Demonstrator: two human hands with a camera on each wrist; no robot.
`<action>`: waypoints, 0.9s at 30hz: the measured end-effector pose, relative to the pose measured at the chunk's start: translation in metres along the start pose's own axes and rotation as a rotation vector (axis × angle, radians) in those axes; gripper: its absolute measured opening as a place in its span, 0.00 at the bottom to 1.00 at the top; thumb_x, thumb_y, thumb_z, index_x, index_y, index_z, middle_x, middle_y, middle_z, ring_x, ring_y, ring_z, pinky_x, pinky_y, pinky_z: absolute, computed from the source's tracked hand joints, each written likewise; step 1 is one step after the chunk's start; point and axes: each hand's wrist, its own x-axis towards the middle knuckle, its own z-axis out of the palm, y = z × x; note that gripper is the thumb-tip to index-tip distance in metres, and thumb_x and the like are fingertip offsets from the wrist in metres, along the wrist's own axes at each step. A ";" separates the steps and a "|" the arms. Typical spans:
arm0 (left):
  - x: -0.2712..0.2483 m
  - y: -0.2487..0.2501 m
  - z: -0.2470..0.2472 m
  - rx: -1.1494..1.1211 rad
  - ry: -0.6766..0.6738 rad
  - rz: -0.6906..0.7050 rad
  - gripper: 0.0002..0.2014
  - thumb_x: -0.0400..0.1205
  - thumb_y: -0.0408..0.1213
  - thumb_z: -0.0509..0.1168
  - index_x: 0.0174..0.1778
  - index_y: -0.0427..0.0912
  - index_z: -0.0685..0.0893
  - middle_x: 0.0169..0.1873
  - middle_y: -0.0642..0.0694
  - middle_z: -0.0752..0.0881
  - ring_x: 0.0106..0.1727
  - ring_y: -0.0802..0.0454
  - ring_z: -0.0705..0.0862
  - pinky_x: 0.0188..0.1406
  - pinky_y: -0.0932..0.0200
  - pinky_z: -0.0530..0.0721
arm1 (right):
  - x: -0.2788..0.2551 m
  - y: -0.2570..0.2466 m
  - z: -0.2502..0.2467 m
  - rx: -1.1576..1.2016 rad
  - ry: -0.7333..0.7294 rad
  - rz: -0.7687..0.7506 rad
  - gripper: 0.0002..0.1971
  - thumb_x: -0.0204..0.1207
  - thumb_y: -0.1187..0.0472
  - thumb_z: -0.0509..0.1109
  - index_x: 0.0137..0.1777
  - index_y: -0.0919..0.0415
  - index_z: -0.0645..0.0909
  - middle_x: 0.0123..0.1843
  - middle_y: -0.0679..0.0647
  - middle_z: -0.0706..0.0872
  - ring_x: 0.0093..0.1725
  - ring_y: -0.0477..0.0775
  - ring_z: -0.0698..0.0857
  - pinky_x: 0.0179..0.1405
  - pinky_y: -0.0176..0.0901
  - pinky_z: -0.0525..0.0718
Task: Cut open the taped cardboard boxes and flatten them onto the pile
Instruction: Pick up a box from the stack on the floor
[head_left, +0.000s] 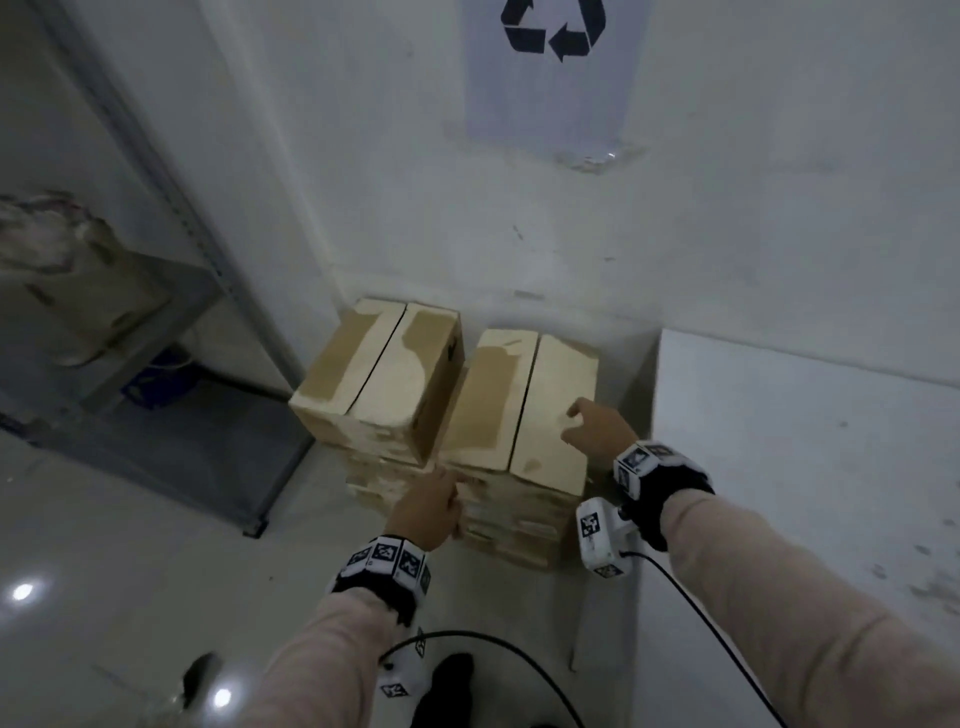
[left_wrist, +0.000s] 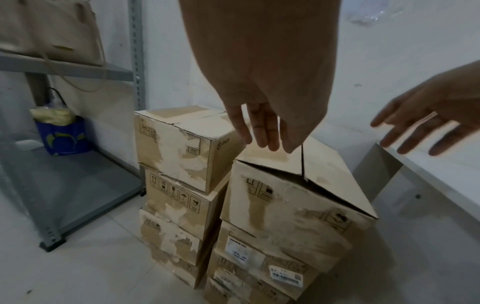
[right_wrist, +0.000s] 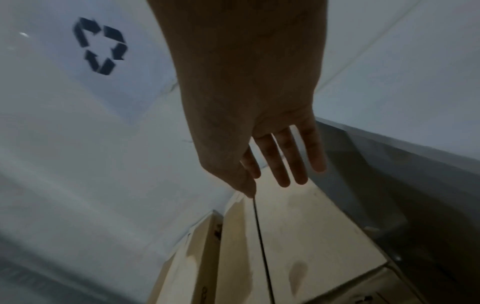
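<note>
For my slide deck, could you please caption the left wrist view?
Left hand and right hand, both open, reach toward the top box of the right-hand cardboard stack.

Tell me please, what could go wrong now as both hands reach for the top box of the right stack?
1. The top right box sits skewed on its stack, overhanging one corner; a pull by the left hand or right hand might tip it.
2. Its top flaps are already parted, so they may give way if lifted by them.
3. The left stack stands very close and could be knocked.
</note>
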 end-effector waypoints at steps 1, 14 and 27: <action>0.014 -0.008 -0.007 0.019 -0.028 0.022 0.17 0.85 0.35 0.57 0.71 0.41 0.73 0.63 0.43 0.77 0.63 0.45 0.77 0.61 0.52 0.77 | 0.008 0.002 0.003 0.037 -0.036 0.057 0.24 0.80 0.57 0.67 0.74 0.63 0.68 0.70 0.62 0.77 0.66 0.62 0.78 0.60 0.47 0.77; 0.152 -0.050 -0.025 0.060 -0.285 -0.094 0.35 0.87 0.44 0.55 0.84 0.38 0.43 0.81 0.36 0.54 0.77 0.37 0.65 0.69 0.49 0.68 | 0.074 0.034 0.068 0.445 -0.069 0.496 0.56 0.64 0.48 0.82 0.82 0.66 0.51 0.79 0.60 0.68 0.76 0.61 0.70 0.75 0.50 0.71; 0.158 -0.051 -0.006 -0.210 -0.290 -0.208 0.37 0.85 0.45 0.61 0.82 0.33 0.49 0.70 0.32 0.75 0.67 0.36 0.77 0.63 0.49 0.77 | 0.070 0.030 0.096 0.445 -0.002 0.593 0.49 0.65 0.50 0.82 0.78 0.64 0.56 0.75 0.62 0.70 0.73 0.64 0.72 0.71 0.57 0.74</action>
